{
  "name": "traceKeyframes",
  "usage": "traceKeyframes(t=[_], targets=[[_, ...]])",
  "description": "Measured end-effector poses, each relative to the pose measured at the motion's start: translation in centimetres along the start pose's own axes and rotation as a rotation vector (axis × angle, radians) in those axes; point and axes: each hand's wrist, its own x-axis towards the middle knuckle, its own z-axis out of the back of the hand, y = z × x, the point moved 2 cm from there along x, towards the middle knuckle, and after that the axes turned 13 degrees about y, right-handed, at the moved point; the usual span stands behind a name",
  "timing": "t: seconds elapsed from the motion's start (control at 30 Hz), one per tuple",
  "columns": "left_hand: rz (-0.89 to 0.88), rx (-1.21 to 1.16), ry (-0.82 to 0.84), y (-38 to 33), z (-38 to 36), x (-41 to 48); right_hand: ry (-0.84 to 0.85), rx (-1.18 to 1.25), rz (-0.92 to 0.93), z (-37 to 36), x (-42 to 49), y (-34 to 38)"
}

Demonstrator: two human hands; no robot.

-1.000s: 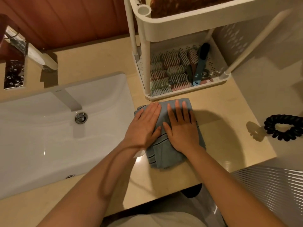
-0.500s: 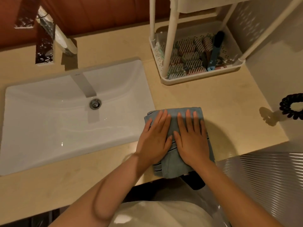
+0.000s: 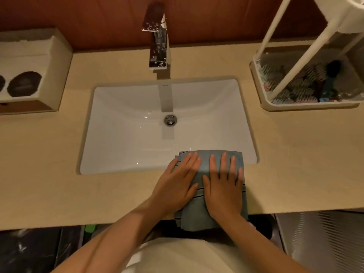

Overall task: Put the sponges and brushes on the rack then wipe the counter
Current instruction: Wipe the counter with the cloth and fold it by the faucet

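On counter (image 3: 59, 154) strip before sink (image 3: 128, 134): left hand (image 3: 177, 186), right hand (image 3: 224, 190) flat, fingers spread, pressing blue cloth (image 3: 199, 217). Sponges, brushes (image 3: 329, 79) on rack (image 3: 307, 105). Risk: overhanging cloth slips off edge.

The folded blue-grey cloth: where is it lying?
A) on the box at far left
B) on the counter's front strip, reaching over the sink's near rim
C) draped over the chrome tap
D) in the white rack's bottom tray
B: the folded blue-grey cloth lies on the beige counter under the flat left hand and right hand, and its far edge overlaps the near rim of the white sink.
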Motion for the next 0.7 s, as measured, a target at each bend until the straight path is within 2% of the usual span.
traceKeyframes(t=[0.2, 0.27, 0.33, 0.43, 0.53, 0.6, 0.7], targets=[[0.183, 0.066, 0.030, 10.9, -1.2, -10.1, 0.121, -0.008, 0.240, -1.8, -1.3, 13.6], [0.238, 0.051, 0.040, 12.7, -1.8, -12.3, 0.183, -0.034, 0.300, -2.2, -1.2, 16.2], [0.295, 0.027, -0.010, 12.7, -1.6, -12.8, 0.235, -0.053, 0.364, -1.1, -0.8, 16.8], [0.411, -0.051, -0.090, 10.3, -1.4, -12.1, 0.377, -0.098, 0.576, 0.4, 0.6, 14.4], [0.544, -0.178, -0.155, 6.6, -1.9, -10.8, 0.340, -0.272, 0.731, 1.7, 1.8, 11.0], [0.621, -0.201, -0.162, 4.1, -2.6, -9.9, 0.352, -0.428, 0.788, 1.7, 2.6, 9.2], [0.708, -0.216, -0.153, 2.5, -3.1, -9.5, 0.371, -0.566, 0.971, 2.0, 3.3, 8.7]])
